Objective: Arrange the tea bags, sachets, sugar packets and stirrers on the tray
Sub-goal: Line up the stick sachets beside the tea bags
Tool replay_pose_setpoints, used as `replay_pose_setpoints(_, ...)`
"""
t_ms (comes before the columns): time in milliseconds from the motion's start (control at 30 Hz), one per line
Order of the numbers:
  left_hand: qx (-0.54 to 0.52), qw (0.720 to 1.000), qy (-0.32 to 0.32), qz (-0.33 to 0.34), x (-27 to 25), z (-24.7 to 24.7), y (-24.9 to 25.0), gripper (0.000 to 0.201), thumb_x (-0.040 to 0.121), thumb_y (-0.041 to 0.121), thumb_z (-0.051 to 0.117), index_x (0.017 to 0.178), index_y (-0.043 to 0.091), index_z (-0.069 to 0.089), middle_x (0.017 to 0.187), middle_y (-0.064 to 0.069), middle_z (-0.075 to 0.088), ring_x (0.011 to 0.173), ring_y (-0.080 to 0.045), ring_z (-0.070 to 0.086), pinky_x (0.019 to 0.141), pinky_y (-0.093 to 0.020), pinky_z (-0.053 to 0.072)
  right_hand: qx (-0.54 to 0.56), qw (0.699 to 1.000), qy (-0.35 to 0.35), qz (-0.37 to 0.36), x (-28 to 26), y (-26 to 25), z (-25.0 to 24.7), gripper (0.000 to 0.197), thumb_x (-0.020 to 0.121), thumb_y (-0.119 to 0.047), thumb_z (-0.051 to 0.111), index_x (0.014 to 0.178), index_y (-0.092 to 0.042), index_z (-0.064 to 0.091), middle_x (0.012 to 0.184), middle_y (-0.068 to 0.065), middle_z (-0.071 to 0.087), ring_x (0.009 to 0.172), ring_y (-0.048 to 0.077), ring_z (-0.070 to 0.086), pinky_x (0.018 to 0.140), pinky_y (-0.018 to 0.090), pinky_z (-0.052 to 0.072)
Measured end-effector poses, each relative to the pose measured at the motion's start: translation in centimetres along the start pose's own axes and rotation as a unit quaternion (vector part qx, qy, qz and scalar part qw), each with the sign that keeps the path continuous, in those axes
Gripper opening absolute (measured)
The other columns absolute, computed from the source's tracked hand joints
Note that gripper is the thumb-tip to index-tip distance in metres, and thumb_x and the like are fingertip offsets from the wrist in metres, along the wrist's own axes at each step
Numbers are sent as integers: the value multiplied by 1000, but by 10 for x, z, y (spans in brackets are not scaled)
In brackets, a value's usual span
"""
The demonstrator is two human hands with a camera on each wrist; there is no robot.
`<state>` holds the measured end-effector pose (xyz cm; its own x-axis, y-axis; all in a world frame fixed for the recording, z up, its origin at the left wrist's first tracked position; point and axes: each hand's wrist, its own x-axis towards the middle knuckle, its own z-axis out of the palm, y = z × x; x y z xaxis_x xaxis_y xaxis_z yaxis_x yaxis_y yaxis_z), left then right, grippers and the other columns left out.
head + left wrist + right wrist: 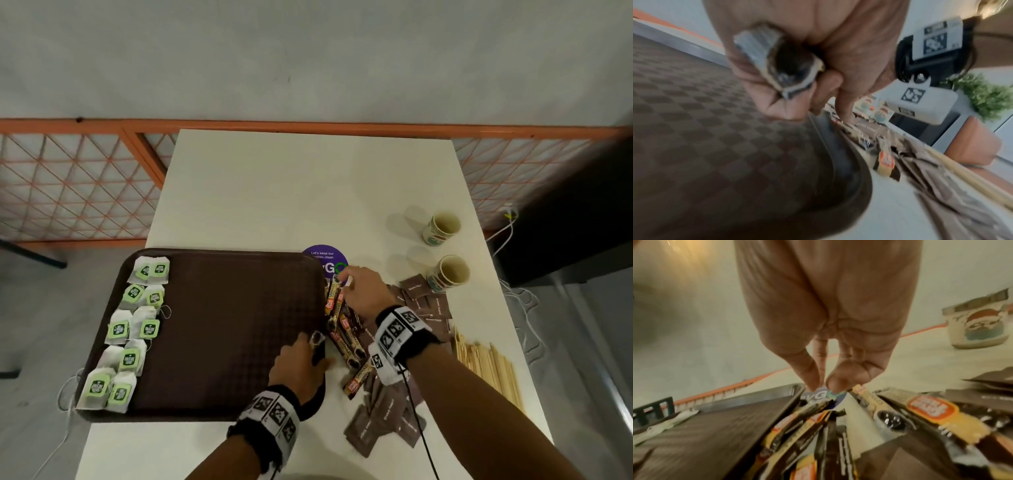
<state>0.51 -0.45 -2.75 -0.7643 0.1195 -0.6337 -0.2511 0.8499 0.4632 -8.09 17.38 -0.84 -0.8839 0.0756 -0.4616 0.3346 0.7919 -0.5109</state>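
Observation:
A brown tray [222, 325] lies at the table's left, with several green-labelled tea bags [133, 329] lined along its left side. My left hand [317, 346] is over the tray's right rim and grips a small bundle of coffee sachets [777, 61] in its curled fingers. A pile of coffee sachets [342, 329] lies just right of the tray. My right hand [825, 386] reaches to the pile's far end, thumb and finger slightly apart above a sachet tip, nothing held. Brown sugar packets [428, 308] and wooden stirrers [486, 363] lie further right.
Two paper cups [443, 226] [450, 272] stand at the table's right side. A purple round sticker [323, 257] sits beside the tray's far right corner. More sugar packets [387, 421] lie near the front edge. An orange mesh railing [85, 192] runs behind the table.

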Motion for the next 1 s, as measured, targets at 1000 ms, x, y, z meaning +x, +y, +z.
replay_pose_setpoints(1000, 58, 997, -1, 42, 14, -5, -3, 27, 90, 40, 55, 106, 18, 50, 109, -10, 59, 100, -34, 61, 82, -40, 51, -135, 989, 50, 31, -13, 20, 16, 45, 85, -7, 54, 129, -15, 47, 138, 11, 35, 127, 33, 40, 92, 48, 52)
